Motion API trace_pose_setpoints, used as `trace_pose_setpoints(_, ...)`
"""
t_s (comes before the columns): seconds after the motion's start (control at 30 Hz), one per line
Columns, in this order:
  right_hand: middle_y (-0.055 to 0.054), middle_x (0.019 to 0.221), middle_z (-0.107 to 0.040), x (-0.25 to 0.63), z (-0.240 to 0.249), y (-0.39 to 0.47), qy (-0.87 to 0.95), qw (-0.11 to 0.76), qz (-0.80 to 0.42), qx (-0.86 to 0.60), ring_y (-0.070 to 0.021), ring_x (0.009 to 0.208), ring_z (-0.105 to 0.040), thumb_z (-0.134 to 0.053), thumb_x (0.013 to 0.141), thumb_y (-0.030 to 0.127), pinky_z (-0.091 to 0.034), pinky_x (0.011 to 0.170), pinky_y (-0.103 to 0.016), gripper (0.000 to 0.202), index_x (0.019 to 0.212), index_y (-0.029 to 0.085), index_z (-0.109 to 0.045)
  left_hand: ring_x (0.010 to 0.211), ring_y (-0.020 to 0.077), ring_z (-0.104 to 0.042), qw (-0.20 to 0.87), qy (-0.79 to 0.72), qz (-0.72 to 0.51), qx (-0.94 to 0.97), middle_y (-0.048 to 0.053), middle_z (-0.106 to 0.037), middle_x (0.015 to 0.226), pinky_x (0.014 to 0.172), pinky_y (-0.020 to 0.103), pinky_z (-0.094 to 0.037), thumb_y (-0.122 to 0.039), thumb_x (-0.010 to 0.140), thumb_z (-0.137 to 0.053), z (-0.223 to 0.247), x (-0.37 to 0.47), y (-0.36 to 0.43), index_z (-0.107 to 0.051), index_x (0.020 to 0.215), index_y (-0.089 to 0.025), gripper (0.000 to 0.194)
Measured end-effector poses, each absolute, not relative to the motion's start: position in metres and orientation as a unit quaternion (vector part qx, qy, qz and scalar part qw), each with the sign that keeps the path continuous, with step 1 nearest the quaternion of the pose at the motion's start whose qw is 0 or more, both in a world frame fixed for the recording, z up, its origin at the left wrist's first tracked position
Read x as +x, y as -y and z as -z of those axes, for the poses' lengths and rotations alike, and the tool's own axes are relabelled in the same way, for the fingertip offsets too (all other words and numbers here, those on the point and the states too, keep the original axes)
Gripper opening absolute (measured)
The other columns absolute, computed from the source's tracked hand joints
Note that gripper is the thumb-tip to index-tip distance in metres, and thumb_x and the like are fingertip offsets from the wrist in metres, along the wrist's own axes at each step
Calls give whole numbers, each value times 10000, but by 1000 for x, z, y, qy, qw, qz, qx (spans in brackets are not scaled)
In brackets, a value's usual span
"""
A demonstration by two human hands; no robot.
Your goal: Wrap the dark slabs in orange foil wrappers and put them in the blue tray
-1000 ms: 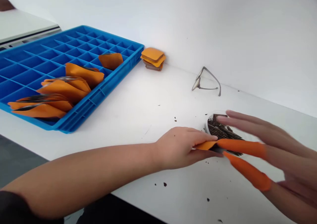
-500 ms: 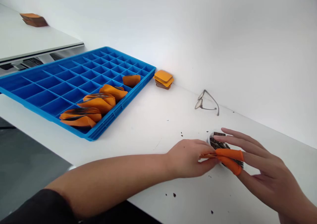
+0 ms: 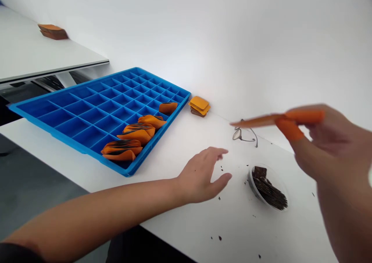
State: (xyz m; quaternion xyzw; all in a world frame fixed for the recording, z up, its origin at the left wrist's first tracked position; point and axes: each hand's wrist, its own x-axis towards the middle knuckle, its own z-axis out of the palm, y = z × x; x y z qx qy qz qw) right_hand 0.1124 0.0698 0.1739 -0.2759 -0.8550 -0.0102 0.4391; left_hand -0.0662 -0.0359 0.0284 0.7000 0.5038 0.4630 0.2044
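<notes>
My left hand (image 3: 203,174) hovers over the white table with thumb and fingers apart and nothing between them. My right hand (image 3: 331,143), raised at the right, wears orange covers on thumb and forefinger and pinches a thin orange packet (image 3: 255,121), slightly blurred. Below it a clear round bowl (image 3: 253,183) holds a stack of dark thin pieces (image 3: 270,193). The blue divided tray (image 3: 151,150) lies to the left, with orange packets (image 3: 123,150) standing in several compartments along its near right side.
A small stack of orange packets (image 3: 199,105) sits by the tray's right corner. Eyeglasses (image 3: 237,134) lie near the wall, partly behind the held packet. Dark crumbs dot the table (image 3: 180,232). Another orange stack (image 3: 54,32) rests on the far left table.
My right hand has risen away from the bowl with the orange packet. My left hand has let go of it, opened and drawn back left. The view has shifted slightly.
</notes>
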Motion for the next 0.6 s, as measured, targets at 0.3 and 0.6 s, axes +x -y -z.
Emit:
trace_pose_setpoints(0.3,-17,930,-675,-89,-121,-146,947,256,-119,-156,-132,727,-563,-647,868,154,-418,597,-295,132,792,211,-737,727,168,-632,190,-381,-459,780,11,-727,803,703,310,-485,-320,959,-536,3,-74,28,-679,933,-209,183)
trace_pose_setpoints(0.6,-70,1079,-659,-116,-77,-163,953,236,-70,-175,-174,827,-554,-500,941,190,-355,629,-328,241,846,210,-720,771,176,-654,176,-336,-417,826,3,-737,837,665,333,-436,-364,969,-520,8,-68,31,-682,969,-223,215)
